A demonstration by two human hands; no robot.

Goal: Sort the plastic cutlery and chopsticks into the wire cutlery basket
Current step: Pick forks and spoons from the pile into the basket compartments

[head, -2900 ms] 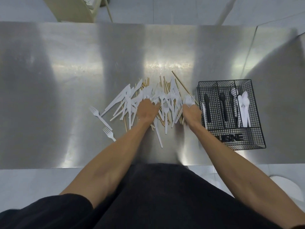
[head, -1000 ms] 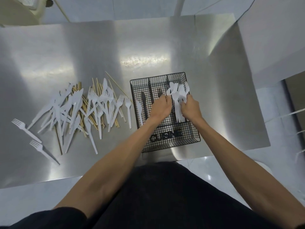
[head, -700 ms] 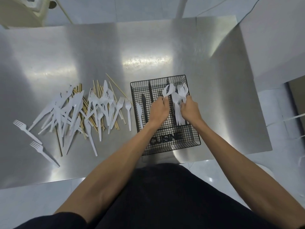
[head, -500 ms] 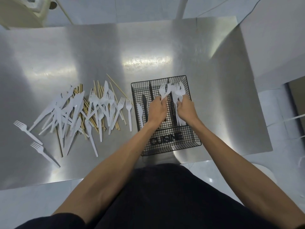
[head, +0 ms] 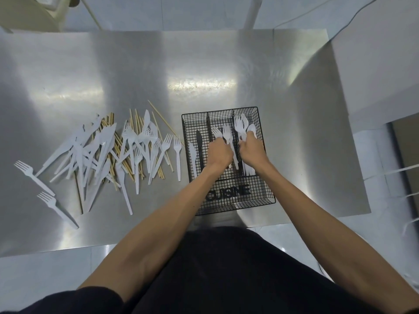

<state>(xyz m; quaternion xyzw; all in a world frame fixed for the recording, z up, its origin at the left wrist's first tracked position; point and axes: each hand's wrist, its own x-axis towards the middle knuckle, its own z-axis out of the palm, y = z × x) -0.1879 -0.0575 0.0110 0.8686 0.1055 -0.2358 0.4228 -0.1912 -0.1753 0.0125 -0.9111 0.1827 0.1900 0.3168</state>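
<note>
A black wire cutlery basket (head: 265,173) with three long compartments sits on the steel table, right of centre. My left hand (head: 219,154) is over the middle compartment, shut on white plastic forks (head: 223,133). My right hand (head: 252,150) is over the right compartment, shut on a bunch of white forks and a spoon (head: 240,126). A black knife (head: 199,143) and a white knife (head: 192,155) lie in the left compartment. A pile of white cutlery (head: 97,152) mixed with wooden chopsticks (head: 127,164) lies to the left.
Two single white forks (head: 34,175) (head: 56,208) lie at the far left of the steel table (head: 158,71). The table's near edge runs just below the basket. A white wall or cabinet (head: 374,64) stands to the right, and a pale chair (head: 45,14) behind the table.
Both hands left the pile with white cutlery and moved right over the basket. In the last second they have lowered the forks toward the middle and right compartments.
</note>
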